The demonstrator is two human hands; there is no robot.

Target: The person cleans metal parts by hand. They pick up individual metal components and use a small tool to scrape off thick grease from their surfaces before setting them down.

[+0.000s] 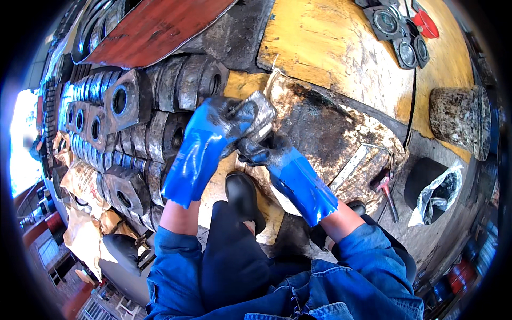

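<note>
There are two gloved hands (pixel 226 114) (pixel 269 151), one held metal block (pixel 265 110), one hammer (pixel 390 200), one grimy bucket (pixel 460 122).

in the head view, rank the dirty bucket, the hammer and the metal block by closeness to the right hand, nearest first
1. Metal block: in the left hand, close against the right hand.
2. Hammer: lying off to the right.
3. Dirty bucket: farthest, near the right edge.
</note>
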